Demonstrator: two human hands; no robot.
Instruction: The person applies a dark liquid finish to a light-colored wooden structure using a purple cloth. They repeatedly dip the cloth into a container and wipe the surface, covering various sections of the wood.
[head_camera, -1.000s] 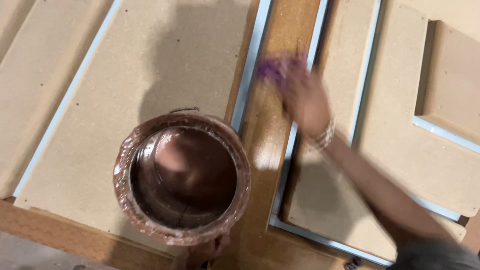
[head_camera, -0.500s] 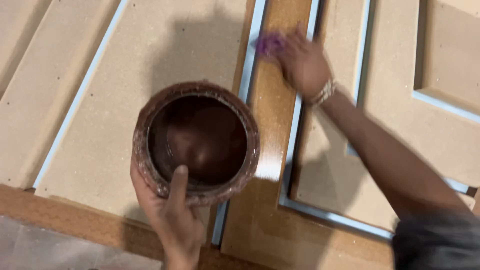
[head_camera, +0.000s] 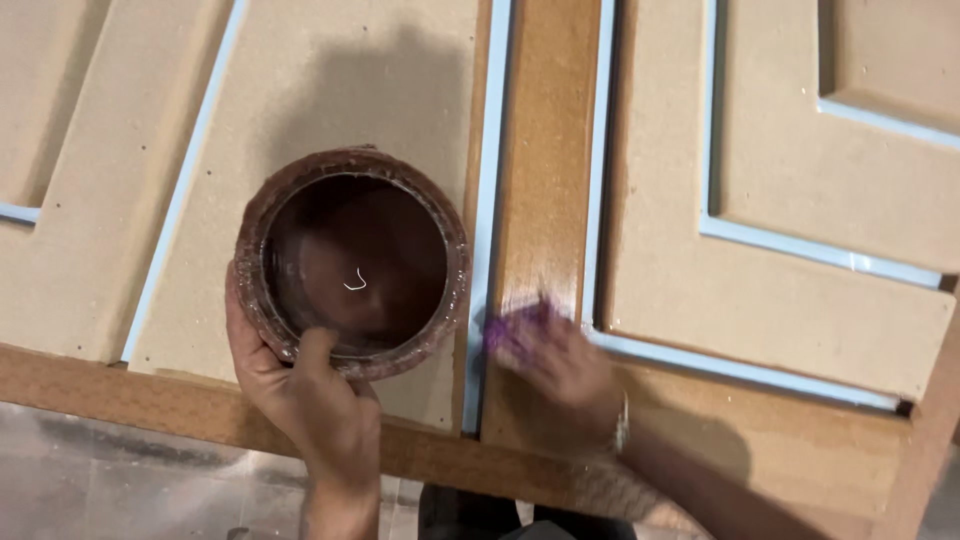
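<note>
Two hands are working on a big wooden door panel (head_camera: 330, 80).

The left hand (head_camera: 300, 395) is gripping the near rim of a brown tin (head_camera: 352, 262) full of dark stain, sitting on the panel. The right hand (head_camera: 560, 360) is blurry, pressing a purple cloth (head_camera: 510, 328) on the shiny brown strip (head_camera: 545, 150); the cloth is half hidden under its fingers.
</note>
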